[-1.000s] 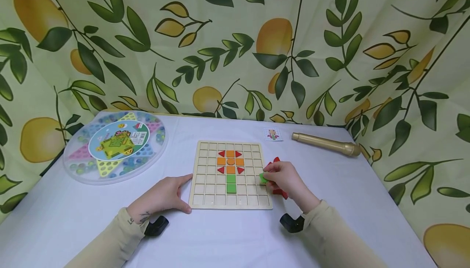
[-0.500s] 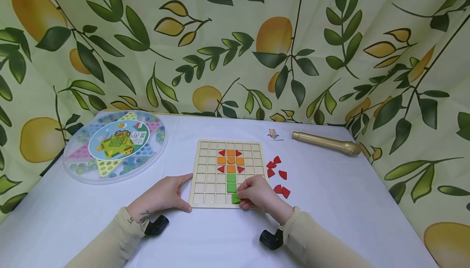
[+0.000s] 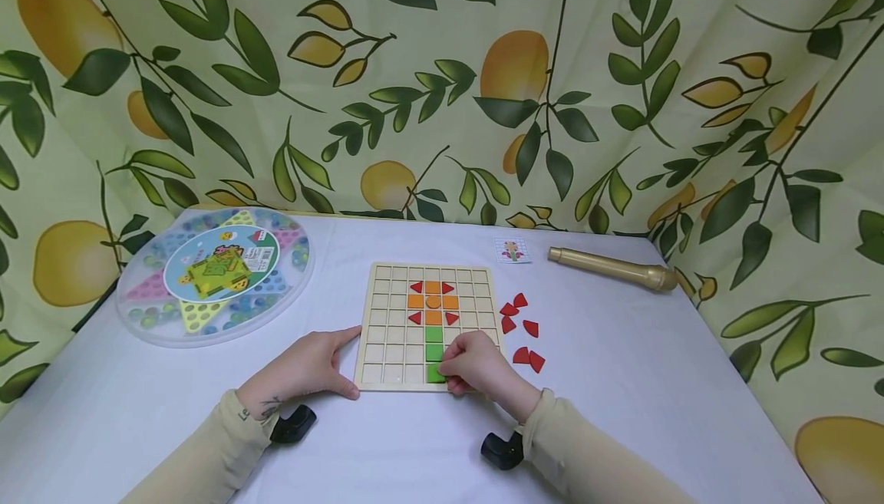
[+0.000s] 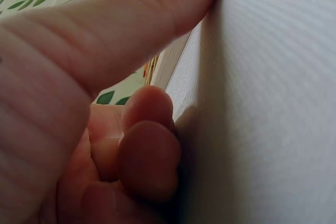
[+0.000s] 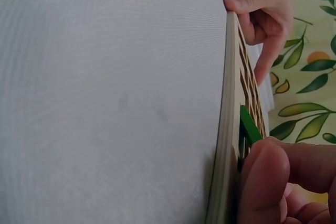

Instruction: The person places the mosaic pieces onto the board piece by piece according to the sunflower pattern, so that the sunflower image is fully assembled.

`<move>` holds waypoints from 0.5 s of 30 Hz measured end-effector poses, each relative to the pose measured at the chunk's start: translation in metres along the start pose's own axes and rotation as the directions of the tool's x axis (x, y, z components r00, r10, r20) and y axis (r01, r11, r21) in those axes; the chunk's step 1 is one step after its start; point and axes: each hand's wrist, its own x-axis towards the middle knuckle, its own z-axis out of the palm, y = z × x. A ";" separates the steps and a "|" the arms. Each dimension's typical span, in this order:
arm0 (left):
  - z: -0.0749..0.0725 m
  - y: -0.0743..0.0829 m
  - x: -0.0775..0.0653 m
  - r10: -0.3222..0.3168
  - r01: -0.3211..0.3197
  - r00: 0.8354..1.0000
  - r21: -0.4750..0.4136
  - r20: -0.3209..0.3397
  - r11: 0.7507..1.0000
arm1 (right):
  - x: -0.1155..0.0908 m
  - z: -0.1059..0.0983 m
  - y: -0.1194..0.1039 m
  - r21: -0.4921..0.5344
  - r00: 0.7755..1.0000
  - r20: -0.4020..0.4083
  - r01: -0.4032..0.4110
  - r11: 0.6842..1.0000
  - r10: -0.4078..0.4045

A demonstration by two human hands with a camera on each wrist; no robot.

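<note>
"What's in the head view?"

"The right hand (image 3: 483, 362) pinches a green tile (image 3: 435, 373) over the bottom row of the wooden board (image 3: 376, 335), in line with two green squares (image 3: 433, 353); its thumb and fingertips are drawn together on the tile's right side"

"And the left hand (image 3: 304, 366)?"

"Thumb and index finger are spread wide, both touching the board's left side, the thumb at the near corner"

"What lies around?"

"Orange pieces (image 3: 433, 288) and red triangles (image 3: 417, 288) fill cells further up; loose red pieces (image 3: 531, 328) lie just right of the board on the white cloth (image 3: 601, 350), a picture card (image 3: 512, 250) and a gold microphone-shaped object (image 3: 611, 268) beyond, and a round plastic game case (image 3: 181, 274) well to the left"

"Left wrist view?"

"The thumb reaches out straight, other fingertips bent near the cloth; I can't tell there where the index finger rests"

"Right wrist?"

"The tile tilts, its pinched side raised from the board; whether its lower edge touches a cell, I can't tell"
</note>
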 end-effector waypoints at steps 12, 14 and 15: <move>0.000 -0.001 0.001 -0.017 0.017 1.000 0.004 0.004 1.000 | -0.002 -0.001 -0.002 -0.025 0.999 -0.030 0.028 0.999 -0.028; 0.001 -0.001 0.001 -0.021 0.021 1.000 0.006 0.006 1.000 | -0.002 -0.007 -0.005 -0.034 0.998 -0.055 0.022 0.999 -0.024; 0.000 -0.001 0.001 -0.022 0.022 1.000 0.010 0.007 1.000 | -0.002 -0.010 -0.006 -0.044 0.997 -0.071 0.020 0.999 -0.023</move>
